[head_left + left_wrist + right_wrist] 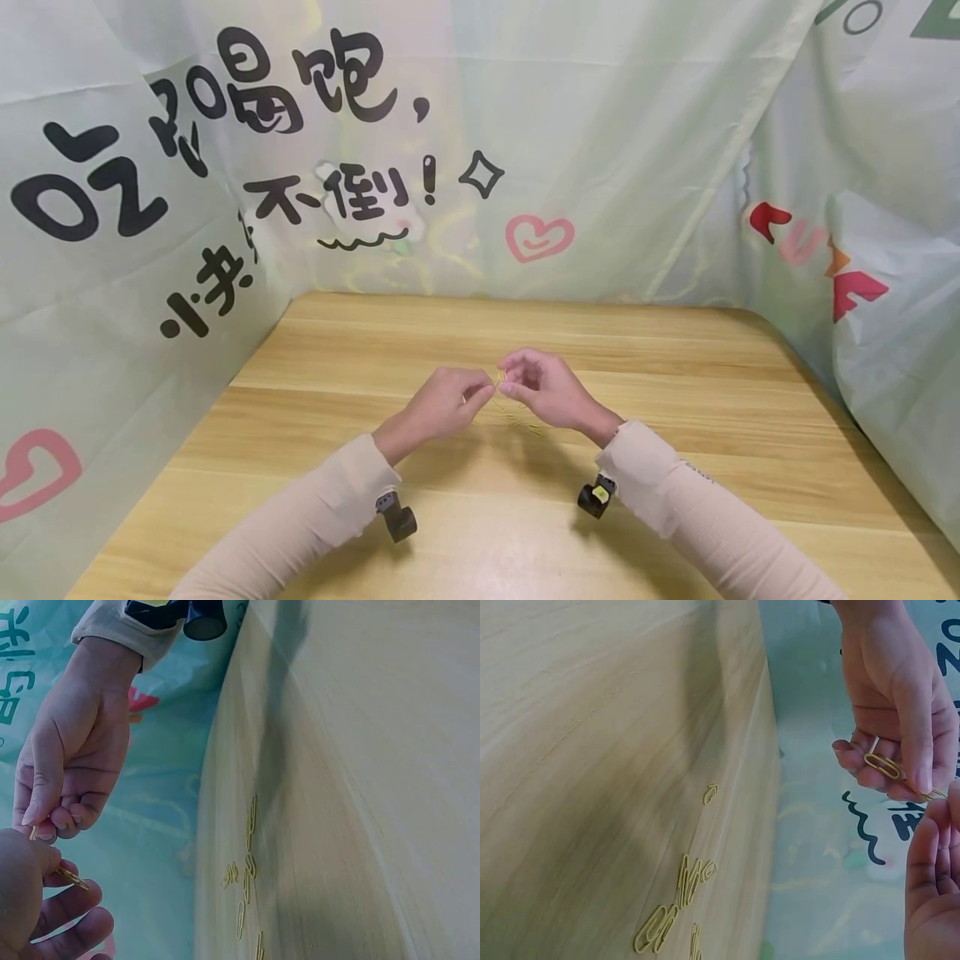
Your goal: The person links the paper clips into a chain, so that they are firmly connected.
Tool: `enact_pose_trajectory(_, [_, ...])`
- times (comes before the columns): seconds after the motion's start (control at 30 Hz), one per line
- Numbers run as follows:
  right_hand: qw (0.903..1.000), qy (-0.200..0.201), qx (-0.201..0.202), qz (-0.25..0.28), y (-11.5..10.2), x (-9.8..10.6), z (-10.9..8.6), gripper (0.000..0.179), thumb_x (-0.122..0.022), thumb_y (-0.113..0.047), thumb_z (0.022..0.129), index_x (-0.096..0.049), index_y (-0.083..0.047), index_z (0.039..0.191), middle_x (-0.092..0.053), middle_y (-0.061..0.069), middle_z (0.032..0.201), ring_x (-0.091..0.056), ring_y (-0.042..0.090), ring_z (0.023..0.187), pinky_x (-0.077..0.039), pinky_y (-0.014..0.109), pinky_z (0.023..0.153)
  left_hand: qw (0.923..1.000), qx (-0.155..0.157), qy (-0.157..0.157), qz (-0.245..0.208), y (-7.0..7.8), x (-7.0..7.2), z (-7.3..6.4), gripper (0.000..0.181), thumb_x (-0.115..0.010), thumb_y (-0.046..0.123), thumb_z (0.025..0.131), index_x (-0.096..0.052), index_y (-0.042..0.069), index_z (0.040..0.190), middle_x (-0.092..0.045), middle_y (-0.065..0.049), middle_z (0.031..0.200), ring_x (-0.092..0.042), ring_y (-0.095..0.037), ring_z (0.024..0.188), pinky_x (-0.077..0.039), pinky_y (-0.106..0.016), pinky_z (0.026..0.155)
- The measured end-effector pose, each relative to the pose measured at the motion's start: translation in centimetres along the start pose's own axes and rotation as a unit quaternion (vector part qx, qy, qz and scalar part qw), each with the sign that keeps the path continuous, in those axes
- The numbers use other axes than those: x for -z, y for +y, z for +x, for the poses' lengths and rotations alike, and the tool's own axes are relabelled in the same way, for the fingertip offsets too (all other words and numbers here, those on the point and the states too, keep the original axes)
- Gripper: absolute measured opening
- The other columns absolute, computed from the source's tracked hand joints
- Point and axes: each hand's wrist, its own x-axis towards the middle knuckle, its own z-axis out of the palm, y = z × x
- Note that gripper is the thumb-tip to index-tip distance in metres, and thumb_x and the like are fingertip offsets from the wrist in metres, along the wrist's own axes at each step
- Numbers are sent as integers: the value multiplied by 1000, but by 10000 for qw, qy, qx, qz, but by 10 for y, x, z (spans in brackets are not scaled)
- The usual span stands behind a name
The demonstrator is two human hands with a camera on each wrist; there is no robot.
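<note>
Both hands meet just above the table, fingertips nearly touching. My left hand (447, 402) pinches a gold paper clip (883, 766) between thumb and fingers; the clip sticks out past the fingertips. Facing it, my right hand (551, 390) pinches another thin gold paper clip (32, 833), mostly covered by its fingertips. Whether the two clips are linked cannot be told. Under the hands lie several loose gold paper clips (688, 881), spread in a rough line on the wood.
The wooden table (300, 433) stretches out on all sides of the hands. Pale printed cloth (615, 167) with dark lettering and hearts hangs behind it and along both sides. A small black camera (397, 518) is strapped at each wrist.
</note>
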Motion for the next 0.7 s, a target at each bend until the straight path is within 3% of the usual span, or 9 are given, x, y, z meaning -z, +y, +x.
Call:
enact_pose_trajectory(0.3, [9997,-154,-162,111,-3,2,-1,22,-65,0,90,-58,4,111,-62,7,83,-57,19,68,-46,23,58,9998,-93,168,50,1,-1,0,17,-57,13,96,-70,5,90,-66,0,70,-59,-7,61,-50,-20,62])
enact_pose_trajectory(0.47, [9993,-257,-204,159,-2,2,0,26,-65,0,90,-53,6,113,-65,8,84,-61,26,74,-50,27,67,9996,-153,242,6,2,-2,0,16,-57,12,95,-69,4,88,-64,1,67,-57,-7,59,-49,-19,60])
enact_pose_trajectory(0.7, [9990,-259,-298,195,-2,1,0,29,-65,2,89,-48,5,113,-67,18,88,-64,22,77,-51,36,79,9993,-185,321,-22,2,-3,0,16,-57,11,95,-70,3,87,-66,0,69,-60,-8,60,-50,-19,61])
